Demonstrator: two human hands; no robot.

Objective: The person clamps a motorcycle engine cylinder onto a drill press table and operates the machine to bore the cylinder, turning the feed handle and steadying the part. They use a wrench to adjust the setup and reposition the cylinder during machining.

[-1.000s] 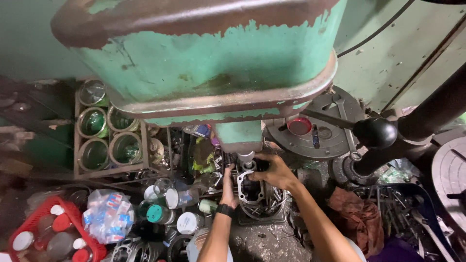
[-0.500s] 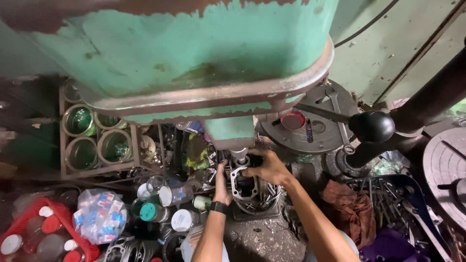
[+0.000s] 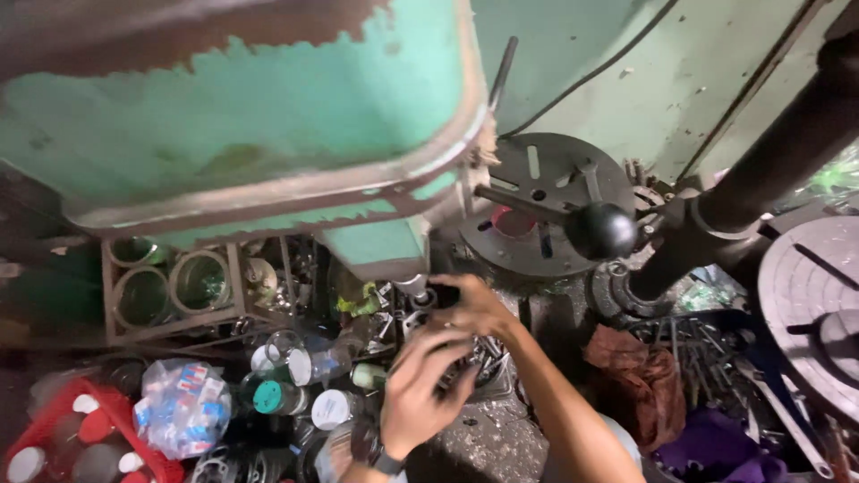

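A: Where does your one view sit?

B: On your head, close above the work, looking steeply down past the green drill press head point(image 3: 242, 125), which fills the frame from 9 to 12 o'clock.

A: How near?

B: Near enough that your left hand point(image 3: 425, 394) enters at 6 o'clock and your right hand point(image 3: 474, 309) sits just below centre, under the spindle.

A: What bounds the frame?

B: The black feed-handle knob point(image 3: 599, 231) at 2 o'clock, the red crate point(image 3: 54, 438) at 8 o'clock. No second view exists, so nothing is shared.
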